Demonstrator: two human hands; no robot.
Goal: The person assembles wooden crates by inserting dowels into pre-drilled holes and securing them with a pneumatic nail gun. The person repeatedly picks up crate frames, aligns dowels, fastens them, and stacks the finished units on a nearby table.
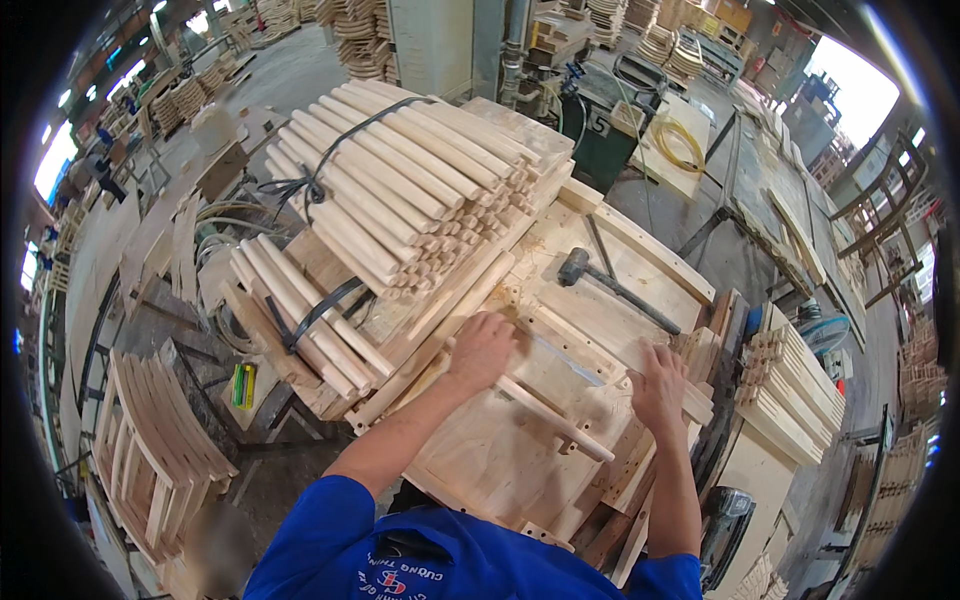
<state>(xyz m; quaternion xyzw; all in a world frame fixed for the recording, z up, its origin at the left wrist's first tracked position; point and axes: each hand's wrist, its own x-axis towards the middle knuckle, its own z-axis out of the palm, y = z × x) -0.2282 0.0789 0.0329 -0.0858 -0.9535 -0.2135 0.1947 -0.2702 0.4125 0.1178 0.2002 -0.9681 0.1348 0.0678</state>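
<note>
My left hand (484,350) is closed, fingers curled down over the wooden work board (470,445); what lies in its grip is hidden. A pale round wooden stick (560,422) runs from beside this hand toward the lower right. My right hand (660,388) bends its fingers over a light wooden rail (697,402) at the board's right side. Between my hands lies a long wooden strip (570,345) with holes near it. Beyond them, a black-headed mallet (574,267) rests on the board, its dark handle pointing lower right.
A large strapped bundle of wooden sticks (390,180) fills the bench's far left, with a smaller bundle (300,310) nearer me. Stacked wooden slats (790,385) stand at right, above a dark power tool (728,520). Curved wooden parts (160,440) are piled at left.
</note>
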